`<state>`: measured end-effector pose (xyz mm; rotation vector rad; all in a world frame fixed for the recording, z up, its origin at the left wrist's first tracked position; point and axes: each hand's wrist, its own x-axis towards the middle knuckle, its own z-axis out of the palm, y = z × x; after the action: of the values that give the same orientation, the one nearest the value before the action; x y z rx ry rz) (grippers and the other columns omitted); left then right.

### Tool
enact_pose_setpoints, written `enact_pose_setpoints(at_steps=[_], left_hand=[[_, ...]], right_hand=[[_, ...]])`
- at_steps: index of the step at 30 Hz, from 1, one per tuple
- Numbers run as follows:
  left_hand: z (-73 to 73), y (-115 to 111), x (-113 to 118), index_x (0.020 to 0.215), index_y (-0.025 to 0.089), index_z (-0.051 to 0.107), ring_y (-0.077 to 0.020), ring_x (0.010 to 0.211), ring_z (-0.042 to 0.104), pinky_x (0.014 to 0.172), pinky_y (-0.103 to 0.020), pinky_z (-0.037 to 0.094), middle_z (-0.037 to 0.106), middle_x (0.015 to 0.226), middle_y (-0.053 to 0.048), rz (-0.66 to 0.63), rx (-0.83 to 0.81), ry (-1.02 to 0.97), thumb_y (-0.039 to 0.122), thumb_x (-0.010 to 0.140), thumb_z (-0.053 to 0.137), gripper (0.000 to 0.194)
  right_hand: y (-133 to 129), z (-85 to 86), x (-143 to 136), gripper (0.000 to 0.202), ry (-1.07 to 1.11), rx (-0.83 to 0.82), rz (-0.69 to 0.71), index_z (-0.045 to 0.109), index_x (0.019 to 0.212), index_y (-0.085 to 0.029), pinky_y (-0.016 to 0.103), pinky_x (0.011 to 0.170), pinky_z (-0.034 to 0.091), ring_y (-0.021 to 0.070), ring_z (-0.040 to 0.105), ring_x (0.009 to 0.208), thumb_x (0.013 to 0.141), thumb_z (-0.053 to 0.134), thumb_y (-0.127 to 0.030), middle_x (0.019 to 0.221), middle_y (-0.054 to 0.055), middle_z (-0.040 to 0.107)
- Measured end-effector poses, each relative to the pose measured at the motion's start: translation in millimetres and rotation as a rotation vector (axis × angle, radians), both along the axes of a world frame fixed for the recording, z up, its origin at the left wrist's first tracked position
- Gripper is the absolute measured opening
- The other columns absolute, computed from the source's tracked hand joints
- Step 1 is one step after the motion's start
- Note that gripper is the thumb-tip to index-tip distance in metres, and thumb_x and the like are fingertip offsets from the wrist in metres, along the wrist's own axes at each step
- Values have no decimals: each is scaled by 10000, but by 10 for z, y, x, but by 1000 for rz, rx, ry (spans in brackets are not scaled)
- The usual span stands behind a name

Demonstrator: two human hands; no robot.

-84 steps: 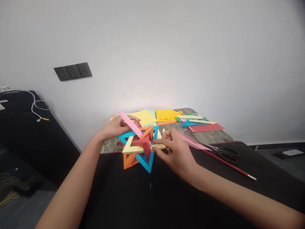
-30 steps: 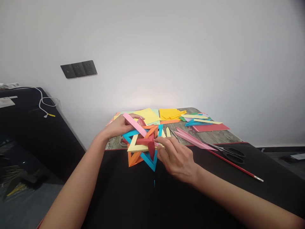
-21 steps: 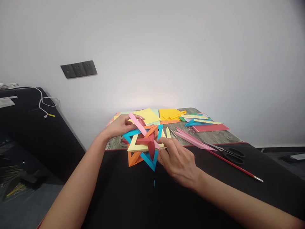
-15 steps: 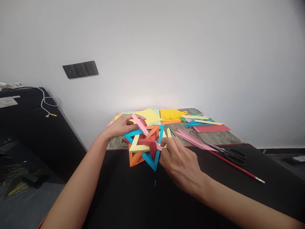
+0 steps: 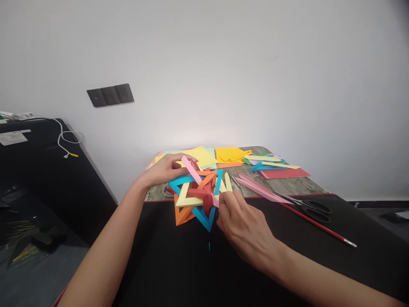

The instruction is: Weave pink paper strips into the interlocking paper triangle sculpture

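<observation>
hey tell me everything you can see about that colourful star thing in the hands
The star looks like folded paper: interlocked blue, orange, pale yellow and red strips with open, triangular points. A pink strip slants through it. It is above the black mat in the view; whether it rests there is unclear. The left hand grips its upper left; the right hand pinches the pink strip's lower end.

Matt folded-paper star [image 5: 192, 201]; wood-grain tabletop [image 5: 287, 186]; scissors [image 5: 315, 209] with smooth metal blades.

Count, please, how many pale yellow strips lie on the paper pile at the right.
2. The farther strip lies toward the wall; the nearer strip crosses blue paper and reaches over red paper. More may be hidden underneath.
</observation>
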<state>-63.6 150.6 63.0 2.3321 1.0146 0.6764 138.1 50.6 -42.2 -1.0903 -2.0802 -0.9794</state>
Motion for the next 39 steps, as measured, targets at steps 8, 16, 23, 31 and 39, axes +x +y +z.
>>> enact_pose_setpoints(at_steps=[8,16,23,31,39], left_hand=[[34,-71,31,1081,242,689,-199,814,655,636,-293,535,671,1157,-61,11,36,32,379,810,591,319],[96,-244,156,1006,229,681,-147,781,572,606,-239,437,665,1069,-22,-8,164,118,321,867,516,235],[185,-500,282,1012,219,659,-148,708,552,568,-247,406,659,887,-10,-5,186,177,317,894,495,225],[184,-593,334,801,209,653,-148,694,526,572,-275,432,526,894,-34,62,245,203,377,889,503,241],[180,-546,327,950,248,703,-124,629,525,515,-253,409,591,886,-18,107,135,150,401,846,582,222]], right_hand=[[-47,7,74,209,34,-143,50,533,667,-176,282,403,245,180,486,601,758,458,-3,704,54,508],[40,791,499,171,379,-430,195,620,614,-215,240,439,373,115,543,483,740,608,-101,596,-21,628],[108,1134,83,147,628,-636,261,626,639,-211,236,453,421,167,643,633,775,679,-231,655,2,690],[214,985,117,126,632,-765,432,631,828,-207,205,507,467,124,645,682,761,659,-104,759,-19,684],[252,1253,780,89,405,-835,440,716,696,-257,247,452,445,141,617,550,773,675,-269,636,-31,677]])
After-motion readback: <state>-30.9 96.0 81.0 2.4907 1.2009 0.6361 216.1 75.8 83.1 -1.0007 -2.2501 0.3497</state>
